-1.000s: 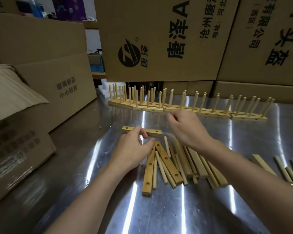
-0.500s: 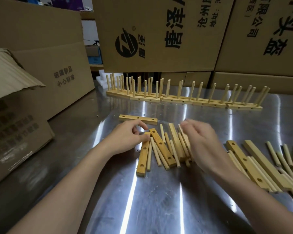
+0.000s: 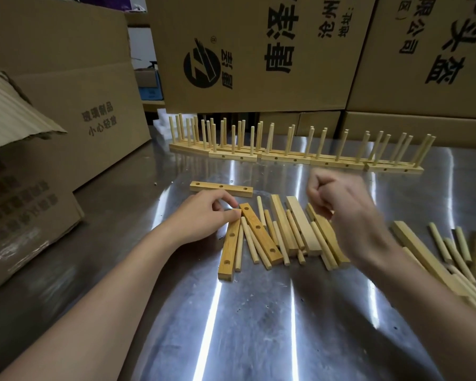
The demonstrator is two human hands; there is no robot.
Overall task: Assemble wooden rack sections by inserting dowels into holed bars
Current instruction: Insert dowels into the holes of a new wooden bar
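The left hand [image 3: 204,215] lies low on the shiny steel table [image 3: 259,331], fingers curled in, its thumb tip against the upper end of a dark holed bar [image 3: 228,244]. From here I cannot tell whether it truly grips that bar or only touches it. Just beside it, a second dark holed bar [image 3: 260,235] slants the other way, with loose dowels [image 3: 250,244] lying between and alongside the two. To the right of them, paler bars [image 3: 302,225] and more dowels make up the rest of the pile. The right hand [image 3: 349,218] hangs over that side of the pile, clenched and blurred, and whether anything is inside the fist I cannot tell. A single three-hole bar [image 3: 221,188] lies crosswise just beyond the left hand's fingers. Further back, a row of finished rack sections [image 3: 294,158] stands with its dowels upright, in front of big printed cardboard boxes [image 3: 259,56]. Another heap of bars and dowels [image 3: 429,253] lies at the table's right edge.
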